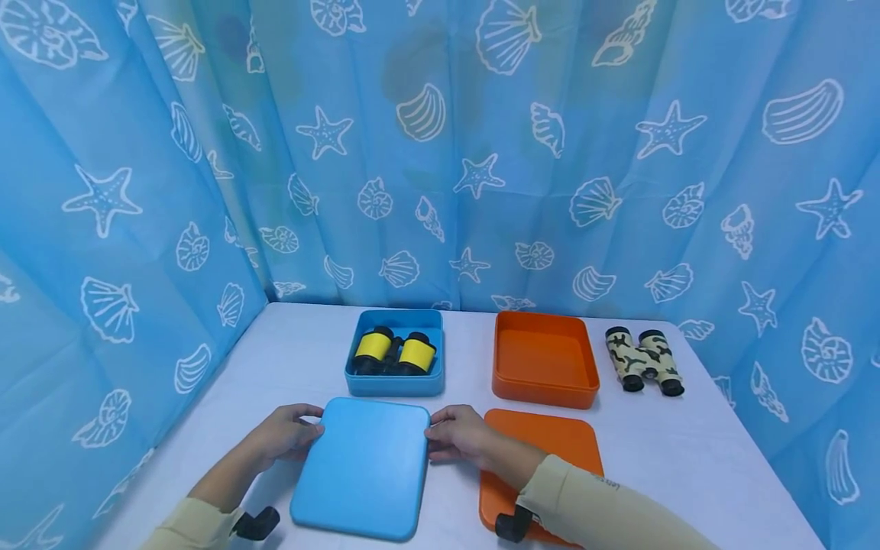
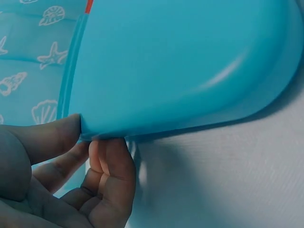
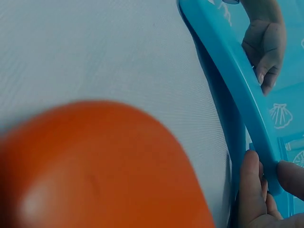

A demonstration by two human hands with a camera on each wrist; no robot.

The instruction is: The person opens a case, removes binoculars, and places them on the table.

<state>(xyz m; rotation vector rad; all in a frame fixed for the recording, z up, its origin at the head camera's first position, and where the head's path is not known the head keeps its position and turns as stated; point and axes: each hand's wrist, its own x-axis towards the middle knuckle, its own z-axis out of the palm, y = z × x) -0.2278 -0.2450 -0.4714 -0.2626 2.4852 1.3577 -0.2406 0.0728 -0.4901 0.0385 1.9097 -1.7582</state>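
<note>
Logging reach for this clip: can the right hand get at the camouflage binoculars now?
Probably not yet: the right hand grips the blue lid, though nothing covers the camouflage binoculars.

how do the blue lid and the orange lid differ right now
The blue lid is pinched at its sides by the left hand and right hand; neither hand holds the orange lid. The blue lid's far edge is raised, while the orange lid lies flat on the table. Both are squarish with rounded corners.
</note>
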